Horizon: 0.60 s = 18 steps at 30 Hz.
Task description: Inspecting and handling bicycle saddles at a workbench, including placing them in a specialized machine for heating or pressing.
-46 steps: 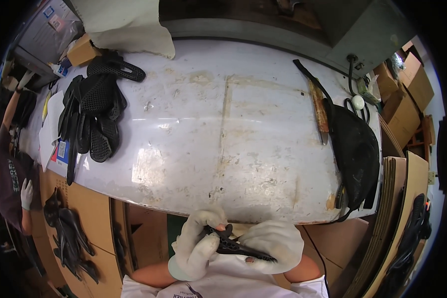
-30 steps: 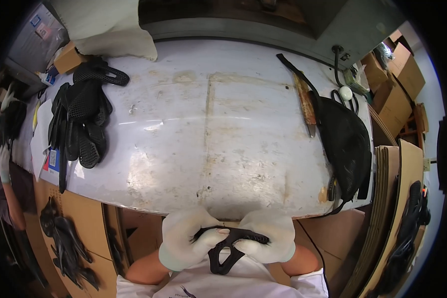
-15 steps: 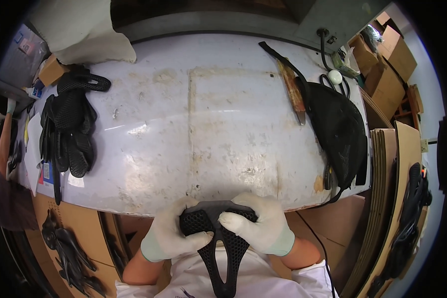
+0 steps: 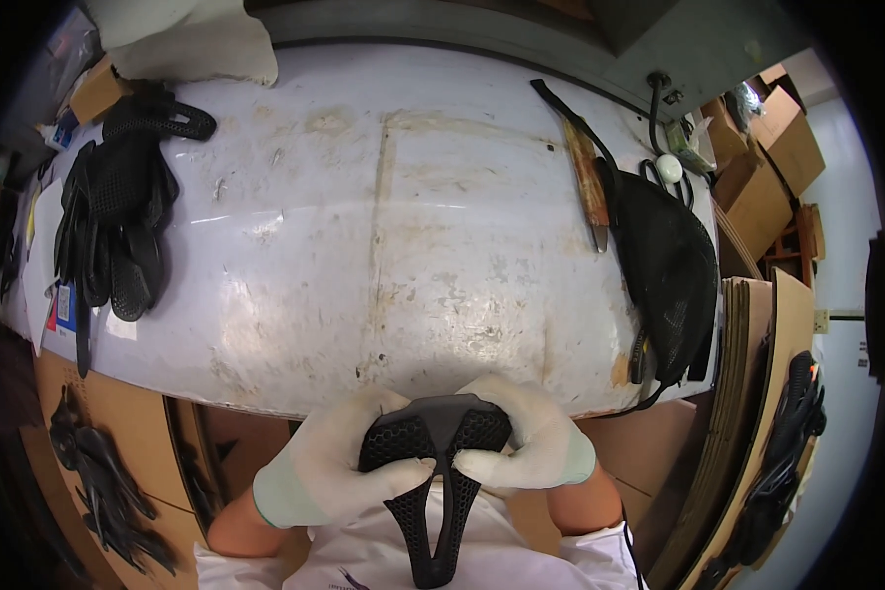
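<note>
A black bicycle saddle with honeycomb-patterned pads and a long slot down its nose is held at the table's near edge. Its wide end points away from me and its narrow nose toward my body. My left hand, in a white glove with a pale green cuff, grips the left wing, thumb lying on top. On the other wing my right hand, gloved the same way, is closed with its thumb beside the slot. The fingers under the saddle are hidden.
Several black saddles lie piled on the worn white table at left. On the right are a black mesh bag and a rusty-handled tool. Below, cardboard boxes hold more black parts; stacked cardboard sheets stand at right.
My right thumb has slid from the saddle's upper middle down to beside the slot. The view has shifted slightly. Both hands still hold the saddle.
</note>
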Motion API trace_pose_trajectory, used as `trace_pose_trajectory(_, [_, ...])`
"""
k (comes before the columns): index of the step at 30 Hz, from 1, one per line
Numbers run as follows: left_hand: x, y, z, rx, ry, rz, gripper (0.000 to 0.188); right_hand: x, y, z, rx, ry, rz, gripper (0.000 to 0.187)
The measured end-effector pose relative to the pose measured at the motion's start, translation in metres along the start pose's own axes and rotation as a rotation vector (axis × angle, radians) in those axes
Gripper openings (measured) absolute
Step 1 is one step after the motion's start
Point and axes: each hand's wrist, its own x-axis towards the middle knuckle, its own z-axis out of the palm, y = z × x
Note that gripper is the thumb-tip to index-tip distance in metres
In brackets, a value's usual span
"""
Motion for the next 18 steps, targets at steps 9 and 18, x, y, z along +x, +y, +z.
trace_pose_trajectory(9, [-0.009, 0.002, -0.001, 0.204, -0.062, 0.104, 0.047, 0.003, -0.010, 0.003, -0.119, 0.024, 0.020, 0.040])
trace_pose_trajectory(18, [-0.003, -0.006, 0.002, 0.050, 0.077, 0.176, 0.032, 0.001, -0.006, 0.010, 0.320, 0.077, 0.024, 0.037])
